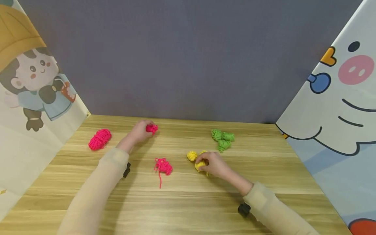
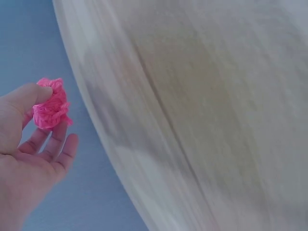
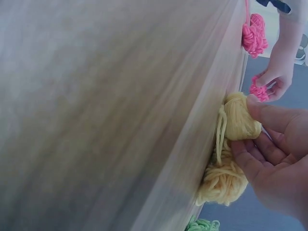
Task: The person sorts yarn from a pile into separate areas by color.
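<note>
At the back left of the table, my left hand (image 1: 140, 132) pinches a small bright pink yarn ball (image 1: 151, 128). Thumb and fingertips hold that ball (image 2: 50, 105) in the left wrist view. My right hand (image 1: 215, 164) grips a yellow yarn ball (image 1: 199, 166) near the middle of the table, with the thumb on one side and fingers on the other (image 3: 240, 118). Beside it lies a smaller yellow ball (image 1: 192, 155). More yellow yarn (image 1: 203, 152) shows behind the right hand, mostly hidden by it. A loose yellow strand (image 3: 221, 134) hangs along the held ball.
A tangled pink yarn bundle (image 1: 163, 166) with a trailing end lies between the arms. Farther left is a larger pink skein (image 1: 100, 139). Several green yarn bundles (image 1: 222, 139) sit together at the back right. A grey panel (image 1: 182, 65) rises behind the wooden table (image 1: 176, 209).
</note>
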A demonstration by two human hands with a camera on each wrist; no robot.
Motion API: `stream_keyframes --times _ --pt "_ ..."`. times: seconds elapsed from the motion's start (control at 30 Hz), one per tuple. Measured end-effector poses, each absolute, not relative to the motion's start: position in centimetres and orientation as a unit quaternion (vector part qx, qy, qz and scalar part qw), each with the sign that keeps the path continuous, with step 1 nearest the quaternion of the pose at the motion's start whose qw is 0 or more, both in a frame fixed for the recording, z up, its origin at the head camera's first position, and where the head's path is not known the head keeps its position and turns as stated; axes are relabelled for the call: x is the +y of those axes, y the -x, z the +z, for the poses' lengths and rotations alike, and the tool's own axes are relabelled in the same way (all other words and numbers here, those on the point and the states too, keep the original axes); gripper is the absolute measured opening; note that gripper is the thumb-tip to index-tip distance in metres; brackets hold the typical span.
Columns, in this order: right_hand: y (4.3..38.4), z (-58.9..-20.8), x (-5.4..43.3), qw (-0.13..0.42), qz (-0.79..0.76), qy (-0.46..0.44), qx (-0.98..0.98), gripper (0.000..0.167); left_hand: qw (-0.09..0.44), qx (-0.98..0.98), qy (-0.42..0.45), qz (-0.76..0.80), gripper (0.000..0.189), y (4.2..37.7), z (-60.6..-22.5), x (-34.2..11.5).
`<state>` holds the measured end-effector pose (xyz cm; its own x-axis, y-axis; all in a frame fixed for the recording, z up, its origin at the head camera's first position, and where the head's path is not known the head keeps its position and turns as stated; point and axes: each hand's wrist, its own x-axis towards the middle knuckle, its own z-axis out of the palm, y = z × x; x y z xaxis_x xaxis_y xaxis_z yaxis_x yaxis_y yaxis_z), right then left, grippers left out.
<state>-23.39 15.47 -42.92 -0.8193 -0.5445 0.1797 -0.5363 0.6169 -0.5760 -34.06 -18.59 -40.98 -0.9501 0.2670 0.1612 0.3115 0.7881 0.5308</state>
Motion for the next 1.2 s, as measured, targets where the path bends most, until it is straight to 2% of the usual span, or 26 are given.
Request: stream_keyframes --times 0.47,1.2 --pt "23.6 -42.9 15.7 0.015 -0.319 0.304 0.898 0.017 0.095 -0.940 0.176 -0.276 0.036 31.4 -39.6 -19.0" --pt "23.7 -43.1 15.8 0.029 -0.330 0.300 0.895 0.017 0.100 -0.934 0.210 -0.269 0.032 26.2 -39.2 -18.5"
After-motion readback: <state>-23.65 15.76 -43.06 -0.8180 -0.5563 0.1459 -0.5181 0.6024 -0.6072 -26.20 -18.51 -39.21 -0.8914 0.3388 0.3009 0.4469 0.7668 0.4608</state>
